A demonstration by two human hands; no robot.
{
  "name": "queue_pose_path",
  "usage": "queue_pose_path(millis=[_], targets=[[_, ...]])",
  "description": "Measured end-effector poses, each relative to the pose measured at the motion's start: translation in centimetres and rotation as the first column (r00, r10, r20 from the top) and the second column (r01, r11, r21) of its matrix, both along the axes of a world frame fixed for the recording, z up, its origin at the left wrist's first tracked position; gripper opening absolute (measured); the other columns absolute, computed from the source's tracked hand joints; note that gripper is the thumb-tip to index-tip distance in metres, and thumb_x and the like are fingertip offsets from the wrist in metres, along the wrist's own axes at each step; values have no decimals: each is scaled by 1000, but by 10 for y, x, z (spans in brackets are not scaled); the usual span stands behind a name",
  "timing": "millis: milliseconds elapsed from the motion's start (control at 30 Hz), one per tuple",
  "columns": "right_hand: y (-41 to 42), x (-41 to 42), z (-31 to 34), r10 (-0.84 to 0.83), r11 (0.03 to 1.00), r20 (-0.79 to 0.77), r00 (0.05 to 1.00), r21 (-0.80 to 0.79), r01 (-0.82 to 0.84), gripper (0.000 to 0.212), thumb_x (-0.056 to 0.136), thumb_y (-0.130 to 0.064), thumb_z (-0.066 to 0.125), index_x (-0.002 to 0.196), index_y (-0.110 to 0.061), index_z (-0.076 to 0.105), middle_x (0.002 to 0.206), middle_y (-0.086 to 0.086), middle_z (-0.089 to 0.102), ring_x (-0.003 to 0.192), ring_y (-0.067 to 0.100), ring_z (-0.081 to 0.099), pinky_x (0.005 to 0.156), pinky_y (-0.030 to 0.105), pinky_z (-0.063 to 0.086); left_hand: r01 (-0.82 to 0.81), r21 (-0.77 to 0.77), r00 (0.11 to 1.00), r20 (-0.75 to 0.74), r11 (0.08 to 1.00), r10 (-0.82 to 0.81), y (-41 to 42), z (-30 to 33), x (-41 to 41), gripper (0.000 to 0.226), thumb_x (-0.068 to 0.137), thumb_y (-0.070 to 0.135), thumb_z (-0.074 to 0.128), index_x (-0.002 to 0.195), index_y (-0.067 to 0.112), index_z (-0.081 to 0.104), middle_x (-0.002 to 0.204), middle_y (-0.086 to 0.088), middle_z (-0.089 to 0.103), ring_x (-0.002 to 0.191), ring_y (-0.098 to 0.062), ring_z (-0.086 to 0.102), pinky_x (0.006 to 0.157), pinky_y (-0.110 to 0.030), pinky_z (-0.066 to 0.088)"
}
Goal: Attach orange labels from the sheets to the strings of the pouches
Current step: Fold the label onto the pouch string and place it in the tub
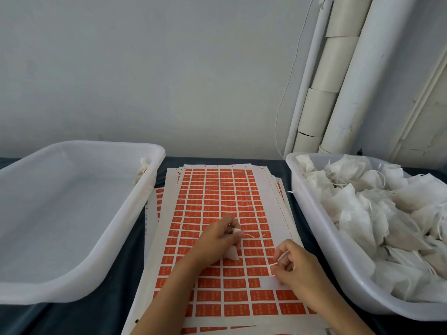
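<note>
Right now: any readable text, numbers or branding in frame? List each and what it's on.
None can be read.
Orange labels: small pale print on each, too blurred.
Margin of the sheet underneath: a line of dark print along the left edge, too small.
Both bins: no markings visible.

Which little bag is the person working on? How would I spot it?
Find the sheet of orange labels between the two white tubs. Above its lower half, the left hand grips one white pouch. Unlike the pouches heaped in the right tub, its string runs to the right hand.
</note>
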State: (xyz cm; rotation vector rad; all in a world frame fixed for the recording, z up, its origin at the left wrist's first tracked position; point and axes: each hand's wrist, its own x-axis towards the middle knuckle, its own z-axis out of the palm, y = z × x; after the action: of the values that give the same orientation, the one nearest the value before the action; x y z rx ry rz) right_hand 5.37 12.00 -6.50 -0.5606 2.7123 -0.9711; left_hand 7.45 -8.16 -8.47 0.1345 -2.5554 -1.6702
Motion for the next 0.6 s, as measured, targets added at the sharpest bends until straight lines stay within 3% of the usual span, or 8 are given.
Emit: queue_pose_path(millis=[200, 400, 600], targets=[[1, 0, 4, 14, 999, 52, 999, 41, -16, 16, 84, -32, 66, 80, -26, 51, 78, -19, 57, 62, -3, 58, 58, 5, 42, -5, -1, 1000, -12, 1000, 5, 0, -1, 0, 6, 96, 26, 52, 94, 21, 55, 80, 8, 67, 72, 0, 65, 64, -13, 50], [-3, 5, 1, 38, 995, -12, 999, 97, -36, 18, 89, -38, 57, 77, -31, 45, 88, -23, 52, 72, -4, 55, 61, 2, 41, 3, 8, 1000, -15, 1000, -3, 0, -1, 0, 6, 96, 25, 52, 94, 20, 55, 78, 9, 67, 70, 1, 65, 62, -12, 49], [1, 6, 0, 19, 1000, -39, 999, 24, -18, 22, 87, -31, 62, 75, -27, 45, 86, -18, 59, 72, 2, 59, 62, 4, 43, 4, 5, 1000, -15, 1000, -4, 1, -1, 0, 5, 96, 25, 52, 94, 21, 55, 79, 10, 66, 71, 0, 65, 63, -13, 49]])
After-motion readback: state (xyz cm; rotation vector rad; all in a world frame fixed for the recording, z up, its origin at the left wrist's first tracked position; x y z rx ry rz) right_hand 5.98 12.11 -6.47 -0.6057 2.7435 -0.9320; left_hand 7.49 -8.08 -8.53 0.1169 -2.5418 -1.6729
